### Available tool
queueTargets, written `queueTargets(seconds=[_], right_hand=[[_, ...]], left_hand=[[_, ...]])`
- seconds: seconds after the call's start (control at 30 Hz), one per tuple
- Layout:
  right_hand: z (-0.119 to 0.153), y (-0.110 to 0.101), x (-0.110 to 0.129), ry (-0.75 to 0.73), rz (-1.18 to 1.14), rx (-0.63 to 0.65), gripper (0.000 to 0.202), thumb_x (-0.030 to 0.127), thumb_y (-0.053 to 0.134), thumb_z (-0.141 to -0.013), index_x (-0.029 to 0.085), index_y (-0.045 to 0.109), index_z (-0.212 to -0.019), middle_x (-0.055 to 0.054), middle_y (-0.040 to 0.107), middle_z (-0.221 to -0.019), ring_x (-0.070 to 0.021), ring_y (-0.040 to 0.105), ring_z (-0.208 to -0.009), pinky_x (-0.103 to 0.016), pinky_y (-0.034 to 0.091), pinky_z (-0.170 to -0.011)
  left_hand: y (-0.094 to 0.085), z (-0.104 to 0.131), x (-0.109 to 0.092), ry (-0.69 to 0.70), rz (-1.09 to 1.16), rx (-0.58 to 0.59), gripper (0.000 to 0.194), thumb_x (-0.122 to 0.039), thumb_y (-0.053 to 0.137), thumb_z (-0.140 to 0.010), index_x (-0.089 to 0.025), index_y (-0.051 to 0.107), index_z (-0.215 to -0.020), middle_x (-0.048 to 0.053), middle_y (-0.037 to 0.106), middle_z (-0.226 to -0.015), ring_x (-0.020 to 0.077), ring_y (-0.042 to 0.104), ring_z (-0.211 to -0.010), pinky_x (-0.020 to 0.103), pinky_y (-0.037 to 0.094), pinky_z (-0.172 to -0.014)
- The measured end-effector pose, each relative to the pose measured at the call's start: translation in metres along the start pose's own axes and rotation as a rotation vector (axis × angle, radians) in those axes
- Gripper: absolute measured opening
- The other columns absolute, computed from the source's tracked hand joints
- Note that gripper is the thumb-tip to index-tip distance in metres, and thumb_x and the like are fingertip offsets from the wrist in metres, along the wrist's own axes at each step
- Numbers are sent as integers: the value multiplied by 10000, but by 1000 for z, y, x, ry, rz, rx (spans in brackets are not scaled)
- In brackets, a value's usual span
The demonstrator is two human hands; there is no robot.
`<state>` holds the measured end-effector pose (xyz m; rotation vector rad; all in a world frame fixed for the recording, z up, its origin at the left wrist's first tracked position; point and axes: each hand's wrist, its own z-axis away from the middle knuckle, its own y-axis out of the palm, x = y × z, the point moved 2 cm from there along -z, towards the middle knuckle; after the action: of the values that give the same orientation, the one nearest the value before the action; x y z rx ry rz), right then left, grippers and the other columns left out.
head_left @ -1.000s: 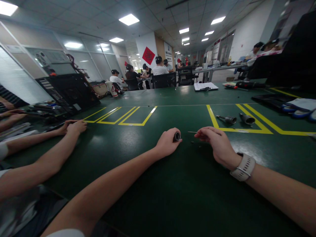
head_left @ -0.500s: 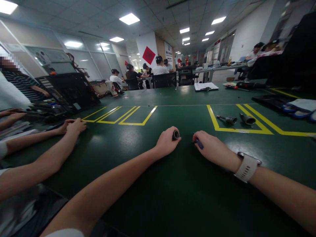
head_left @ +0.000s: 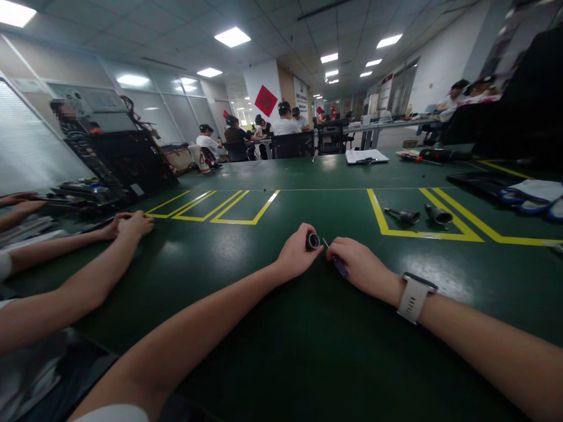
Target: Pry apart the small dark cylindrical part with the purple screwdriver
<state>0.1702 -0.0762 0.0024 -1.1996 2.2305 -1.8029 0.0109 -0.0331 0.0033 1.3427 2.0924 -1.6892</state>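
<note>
My left hand is closed around a dark metal cup-shaped part, its round open end facing me. Just to the right, my right hand grips a small screwdriver with a purple handle. Its thin metal shaft points up and left toward the open end of the part, with a small gap that I cannot judge exactly. Two similar metal parts, one with a long stem and one beside it, lie inside a yellow taped area at the right.
Yellow tape marks more areas on the green table. A co-worker's hands rest at the left. Farther back lie a paper pad and a power drill. A black tray and blue-and-white gloves are at the right.
My right hand has moved left, closer to my left hand, and the screwdriver's shaft now shows beside the cup-shaped part. My left hand has hardly moved.
</note>
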Motion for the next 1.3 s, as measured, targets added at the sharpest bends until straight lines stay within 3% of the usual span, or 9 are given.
queueTargets(seconds=[0.13,0.3,0.4,0.53,0.73,1.0,1.13,1.3], right_hand=[[3,-2,2,-25,-126,-61,161,87,477,-769,184,576,-851,-50,580,-888,-186,553,-804,-337,454,-695],[12,-16,9,57,-279,-330,47,207,500,-818,194,544,-827,-35,573,-803,-177,547,-736,-318,439,-657],[19,-24,14,38,-372,-445,119,257,471,-851,192,545,-783,-20,554,-739,-162,532,-686,-296,420,-619],[22,-23,20,-56,-389,-376,166,266,461,-861,189,550,-744,-19,538,-710,-157,521,-670,-293,412,-616],[19,-15,23,-138,-340,-278,115,233,468,-866,197,577,-853,-44,575,-811,-173,532,-776,-318,432,-700],[19,-17,35,-222,-118,-208,137,199,458,-855,197,594,-841,-59,626,-843,-198,530,-815,-369,413,-740],[17,-19,36,-92,-220,-272,162,214,472,-840,202,608,-753,-53,630,-794,-199,538,-788,-371,408,-732],[13,-14,17,279,-775,-287,214,303,525,-793,186,644,-659,-28,636,-703,-192,582,-761,-351,424,-755]], left_hand=[[-1,0,-1,26,-15,-8,249,-214,626,-709,-179,459,-889,-13,532,-806,133,501,-714,256,400,-625],[-2,0,-2,105,-11,16,206,-218,626,-710,-170,507,-872,12,555,-852,151,517,-784,286,427,-706],[-2,-1,-1,109,16,59,195,-219,613,-722,-168,523,-887,15,571,-857,147,529,-775,280,430,-700],[-1,0,0,112,35,72,165,-210,608,-711,-160,537,-852,3,570,-795,133,526,-717,259,418,-653],[-1,2,-2,92,32,106,131,-257,617,-705,-151,542,-726,-23,539,-664,108,493,-613,227,366,-556],[0,3,-4,139,-128,149,59,-215,580,-704,-168,553,-727,-12,556,-675,130,504,-636,244,365,-568],[0,4,-6,161,-207,159,65,-236,577,-726,-177,558,-744,1,571,-706,149,515,-675,270,379,-620],[-1,5,-9,206,-206,170,88,-259,571,-763,-175,546,-752,-3,574,-734,143,525,-701,279,383,-682]])
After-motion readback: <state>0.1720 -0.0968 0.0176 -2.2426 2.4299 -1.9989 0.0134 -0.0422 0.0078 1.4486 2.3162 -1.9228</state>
